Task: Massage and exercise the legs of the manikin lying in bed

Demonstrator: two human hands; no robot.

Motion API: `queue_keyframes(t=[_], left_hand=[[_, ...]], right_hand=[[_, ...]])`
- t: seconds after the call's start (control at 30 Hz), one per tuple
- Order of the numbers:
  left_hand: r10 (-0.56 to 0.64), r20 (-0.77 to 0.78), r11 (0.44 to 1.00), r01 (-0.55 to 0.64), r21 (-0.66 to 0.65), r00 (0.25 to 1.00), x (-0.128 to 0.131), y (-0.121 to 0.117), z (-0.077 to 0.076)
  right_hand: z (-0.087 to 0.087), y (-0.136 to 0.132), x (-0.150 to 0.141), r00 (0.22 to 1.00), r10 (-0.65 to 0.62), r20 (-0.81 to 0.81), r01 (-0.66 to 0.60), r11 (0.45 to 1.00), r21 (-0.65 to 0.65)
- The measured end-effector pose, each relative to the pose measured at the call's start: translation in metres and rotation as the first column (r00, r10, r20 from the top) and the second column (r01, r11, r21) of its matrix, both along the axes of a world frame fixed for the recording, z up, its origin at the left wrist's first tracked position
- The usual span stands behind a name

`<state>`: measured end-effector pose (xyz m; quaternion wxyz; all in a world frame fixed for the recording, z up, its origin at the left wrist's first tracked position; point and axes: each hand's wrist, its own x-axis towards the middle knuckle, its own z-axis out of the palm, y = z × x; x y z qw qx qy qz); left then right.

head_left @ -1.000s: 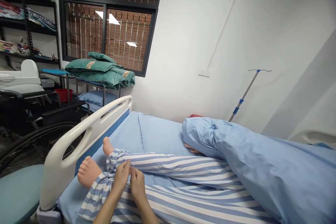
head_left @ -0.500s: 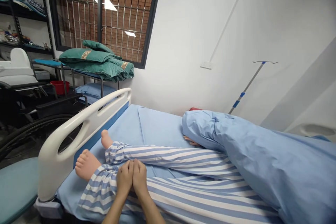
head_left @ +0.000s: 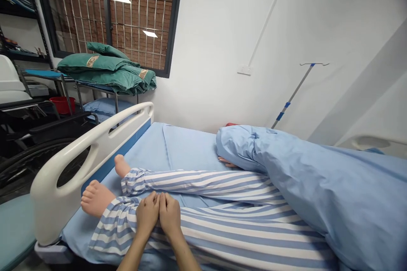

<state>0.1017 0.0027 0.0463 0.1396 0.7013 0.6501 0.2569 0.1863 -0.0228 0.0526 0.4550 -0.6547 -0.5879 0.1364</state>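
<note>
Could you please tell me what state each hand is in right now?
Left hand: fingers together on the striped trouser leg; cannot tell whether it grips the cloth.
Right hand: likewise on the trouser leg, touching the left hand; grip cannot be told.

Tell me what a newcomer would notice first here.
The left hand and right hand stand out first, side by side on the blue-and-white striped trouser leg of a manikin lying on the bed. A bulky blue blanket covers it at right, and folded green quilts sit beyond, by the barred window.
</note>
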Motion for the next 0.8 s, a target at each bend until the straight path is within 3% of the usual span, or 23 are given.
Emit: queue_keyframes(t=[0.17, 0.3, 0.47, 0.57, 0.73, 0.8], left_hand=[[0.001, 0.121, 0.998, -0.008, 0.056, 0.993, -0.002, 0.002, -0.008], [-0.075, 0.293, 0.997, 0.067, 0.038, 0.953, 0.003, 0.008, 0.002], [-0.105, 0.628, 0.992, 0.129, 0.007, 0.771, 0.025, 0.011, 0.032], [-0.072, 0.729, 0.995, 0.102, 0.002, 0.681, 0.035, 0.009, 0.032], [-0.049, 0.481, 0.998, 0.029, 0.050, 0.876, 0.036, 0.000, 0.007], [-0.034, 0.400, 0.999, 0.017, 0.046, 0.916, 0.036, -0.002, 0.002]], right_hand=[[0.002, -0.002, -0.001, 1.000, 0.013, -0.012, -0.013, 0.999, 0.040], [0.004, 0.003, 0.003, 0.989, -0.003, -0.148, 0.006, 1.000, 0.019], [0.002, 0.007, 0.011, 0.923, 0.068, -0.378, -0.058, 0.998, 0.038], [0.003, 0.006, 0.013, 0.881, 0.082, -0.465, -0.064, 0.996, 0.056], [0.006, 0.005, 0.013, 0.871, 0.039, -0.490, -0.019, 0.999, 0.045], [0.007, 0.005, 0.013, 0.872, 0.019, -0.490, 0.001, 0.999, 0.039]])
